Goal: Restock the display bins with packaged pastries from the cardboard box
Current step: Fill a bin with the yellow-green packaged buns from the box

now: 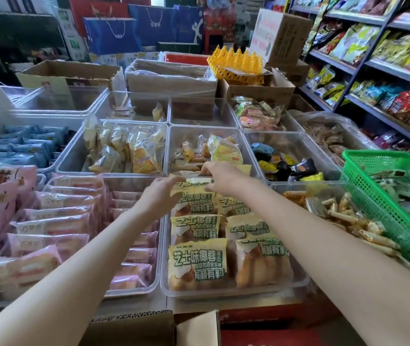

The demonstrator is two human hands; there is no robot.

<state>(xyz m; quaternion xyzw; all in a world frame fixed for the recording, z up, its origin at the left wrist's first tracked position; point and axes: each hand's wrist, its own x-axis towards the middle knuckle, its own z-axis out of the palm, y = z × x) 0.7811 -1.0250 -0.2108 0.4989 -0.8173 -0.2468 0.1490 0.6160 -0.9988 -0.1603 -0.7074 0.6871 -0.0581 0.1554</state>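
Both my hands grip the top edge of a yellow pastry pack [194, 196] at the clear bin's [224, 292] twelve-o'clock end: left fingers [171, 183] and right fingers [211, 188] clamped on it. The cardboard box [134, 328] sits at six o'clock.

I have one view only, from the head camera, so nothing is shared with a second view. It sits high, above and behind both forearms, and looks forward and down over the display bins [234, 293]. The lens is wide: shelf lines bend toward the edges. The nearest clear bin lies close below centre, and the cardboard box [134, 328] cuts the frame edge at 6 o'clock. The left hand [159, 196] and right hand [220, 181] meet near centre. Snack shelves [373, 61] stand at 2 o'clock; distant gift bags [114, 33] fill 12 o'clock.
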